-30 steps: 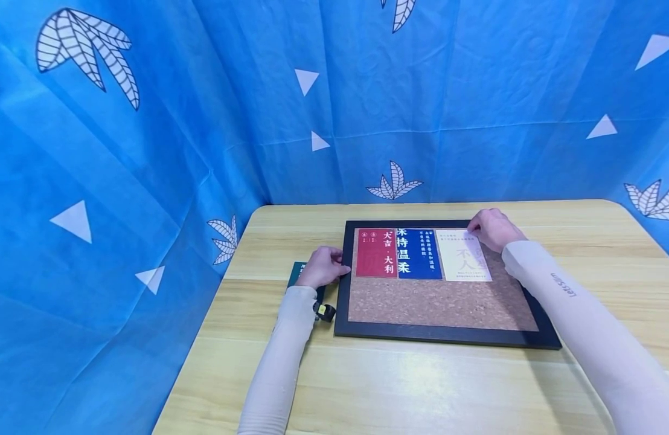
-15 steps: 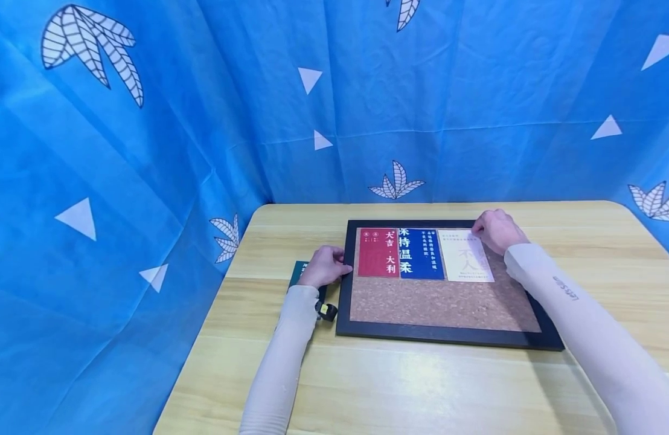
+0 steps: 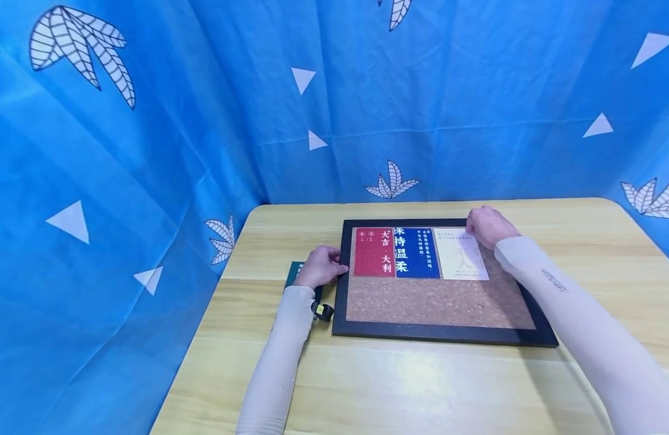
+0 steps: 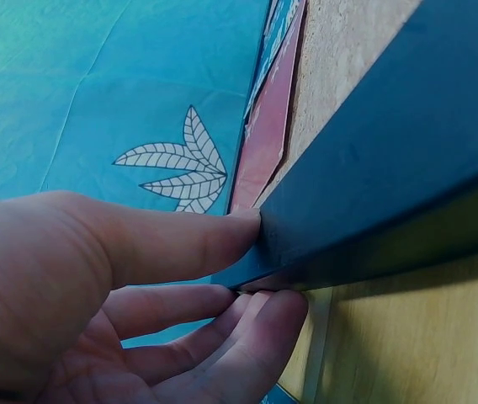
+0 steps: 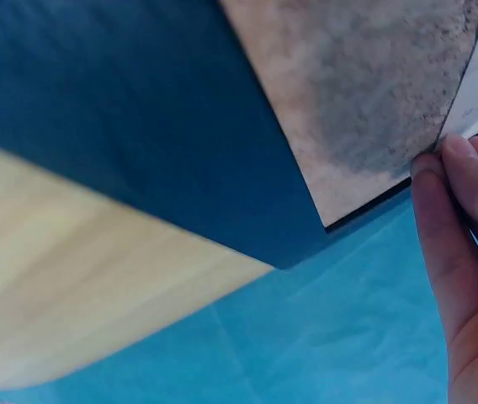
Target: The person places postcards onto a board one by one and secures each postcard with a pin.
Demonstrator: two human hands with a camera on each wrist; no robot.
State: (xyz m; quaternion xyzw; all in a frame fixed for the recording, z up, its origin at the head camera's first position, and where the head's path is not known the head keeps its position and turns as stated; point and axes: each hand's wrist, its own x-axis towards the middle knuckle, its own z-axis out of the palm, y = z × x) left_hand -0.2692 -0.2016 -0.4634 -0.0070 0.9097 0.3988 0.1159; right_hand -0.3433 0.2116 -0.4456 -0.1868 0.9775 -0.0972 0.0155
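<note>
A black-framed cork board (image 3: 432, 302) lies on the table in the head view. Along its upper part sit a red card (image 3: 374, 260), a blue card (image 3: 417, 260) and a cream-white card (image 3: 462, 257), side by side with printed characters. My left hand (image 3: 319, 267) grips the frame's left edge; the left wrist view has the thumb on top and fingers underneath. At the white card's upper right corner, my right hand (image 3: 491, 226) pinches with thumb and index finger, as the right wrist view shows. Whether a small pin is between those fingertips is hidden.
Under the left wrist lies a dark green card (image 3: 296, 273), partly covered. A small black object with a yellow patch (image 3: 322, 310) is at that wrist. The wooden table (image 3: 410, 386) ends at a blue curtain (image 3: 356, 103) behind and to the left.
Both hands keep their places on the frame and the white card. The head view shifts slightly; little else differs.
</note>
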